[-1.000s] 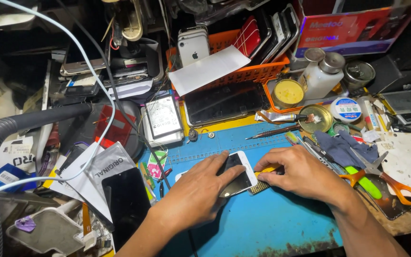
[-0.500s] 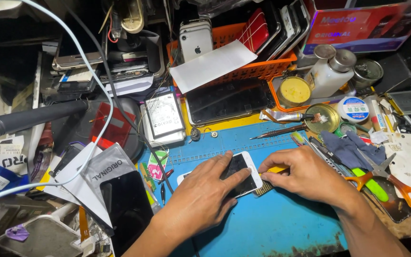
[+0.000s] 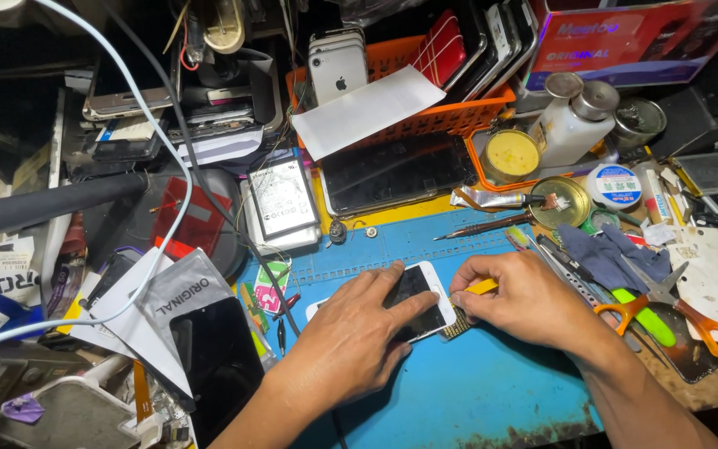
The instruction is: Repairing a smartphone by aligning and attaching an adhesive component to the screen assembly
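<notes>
On the blue work mat (image 3: 475, 391), the white phone (image 3: 420, 301) lies screen-up, as before. The left hand (image 3: 351, 337) still presses it with fingers spread; the right hand (image 3: 521, 295) keeps pinching a yellow tool (image 3: 482, 288) at the phone's right edge, hardly moved.

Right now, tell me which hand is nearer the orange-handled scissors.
Right. The right hand sits just left of the orange-handled scissors, its wrist close beside their handles. The left hand lies farther left, pressing on the white phone.
</notes>
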